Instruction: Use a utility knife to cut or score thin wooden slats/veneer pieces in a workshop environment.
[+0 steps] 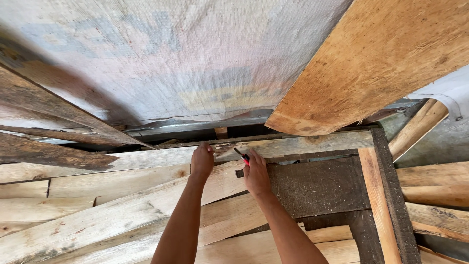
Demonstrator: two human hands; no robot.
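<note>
Red-handled tool (pixel 243 156), a slim dark shaft ending in a red grip, is lying at centre frame against the grey horizontal batten (pixel 303 144), its tip pointing up and left. The right hand (pixel 256 175) is closing around the red grip, fingers curled and clamped on it, with only a short length of the tool showing above the knuckles; whether it is a pencil, a knife or a small driver cannot be told. Just to its left, the left hand (pixel 202 160) is pressing its bent fingertips on the upper edge of the same batten, holding nothing, apparently steadying the spot. Judging from this pose, the step in hand is marking or scoring the batten, and the next move is calling for a steady stroke along the wood while the left hand is bracing it.

Outward from the hands, a dark weathered panel (pixel 322 188) is sitting below the batten at centre right, framed by a pale upright (pixel 378 205). Pale planks (pixel 97 210) are fanning across the lower left. A broad tan board (pixel 376 58) is slanting across the upper right, and a grey woven sheet (pixel 161 54) is filling the upper left.
</note>
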